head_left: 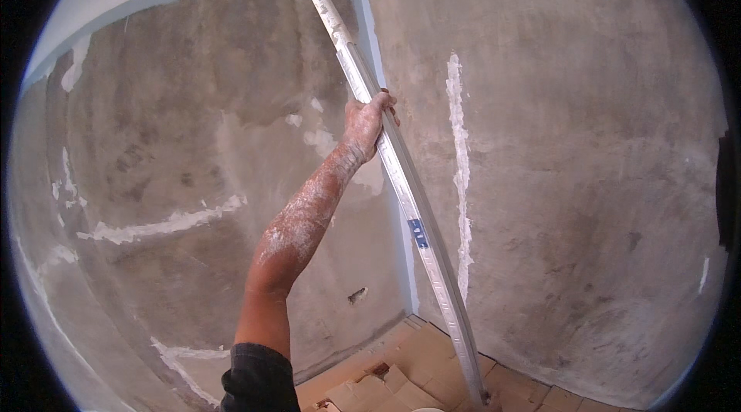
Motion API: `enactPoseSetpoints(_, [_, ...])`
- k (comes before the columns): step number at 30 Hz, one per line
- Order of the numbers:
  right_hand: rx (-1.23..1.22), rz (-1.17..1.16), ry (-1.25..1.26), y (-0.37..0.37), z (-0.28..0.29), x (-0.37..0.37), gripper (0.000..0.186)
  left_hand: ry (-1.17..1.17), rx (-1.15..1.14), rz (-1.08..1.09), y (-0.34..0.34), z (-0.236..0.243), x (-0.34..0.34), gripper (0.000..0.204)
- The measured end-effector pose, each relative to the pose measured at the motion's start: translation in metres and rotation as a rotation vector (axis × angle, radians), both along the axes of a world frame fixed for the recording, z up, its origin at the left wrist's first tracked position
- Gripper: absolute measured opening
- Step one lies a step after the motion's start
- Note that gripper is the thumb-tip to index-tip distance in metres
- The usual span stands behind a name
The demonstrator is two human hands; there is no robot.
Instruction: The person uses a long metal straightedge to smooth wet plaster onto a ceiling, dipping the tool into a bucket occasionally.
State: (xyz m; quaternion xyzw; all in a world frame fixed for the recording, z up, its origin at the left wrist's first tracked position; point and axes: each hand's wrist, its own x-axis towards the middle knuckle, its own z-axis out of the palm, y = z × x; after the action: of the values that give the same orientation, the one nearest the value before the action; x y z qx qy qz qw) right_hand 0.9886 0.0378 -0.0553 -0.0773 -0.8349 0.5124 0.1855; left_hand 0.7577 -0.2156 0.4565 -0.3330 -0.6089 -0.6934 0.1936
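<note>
My left hand [364, 125] is raised in front of me, and its forearm is dusted with white plaster. It grips a long metal straightedge [421, 230] about a third of the way down. The bar runs diagonally from the ceiling at the top centre down to the floor at the lower right. It stands close to the room's inner corner, between two grey plastered walls. A small blue label sits on the bar below my hand. My right hand is not in view.
The left wall [177, 142] carries white filler patches and streaks. The right wall [587, 165] has a vertical white filler stripe [460, 172]. Flattened cardboard [409, 373] covers the floor in the corner. A pale blue band runs under the ceiling.
</note>
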Motion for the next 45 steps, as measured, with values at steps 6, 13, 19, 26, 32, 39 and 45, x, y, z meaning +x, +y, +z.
enactPoseSetpoints(6, [0.219, 0.022, -0.199, -0.046, -0.137, 0.018, 0.08, -0.02, 0.031, -0.019, -0.015, 0.012, -0.005, 0.033])
enactPoseSetpoints(13, [0.301, 0.034, -0.195, -0.08, -0.195, -0.001, 0.07, -0.007, 0.007, -0.053, -0.047, 0.039, -0.066, 0.03])
enactPoseSetpoints(19, [0.197, 0.001, 0.013, -0.111, -0.116, -0.094, 0.045, -0.127, -0.051, -0.164, -0.078, 0.021, -0.103, 0.058])
enactPoseSetpoints(26, [-0.21, 0.095, 0.028, -0.144, 0.009, -0.135, 0.04, 0.004, -0.098, 0.03, -0.085, 0.018, -0.138, 0.067])
enactPoseSetpoints(32, [-0.126, 0.106, 0.115, -0.125, 0.062, -0.163, 0.056, 0.009, -0.069, 0.084, -0.076, 0.057, -0.175, 0.07])
enactPoseSetpoints(39, [-0.098, -0.01, 0.234, -0.075, 0.081, -0.178, 0.054, -0.056, -0.092, 0.056, -0.036, 0.084, -0.173, 0.063])
enactPoseSetpoints(45, [-0.085, -0.086, 0.207, -0.011, 0.081, -0.149, 0.058, -0.05, -0.099, -0.016, 0.025, 0.085, -0.12, 0.058])
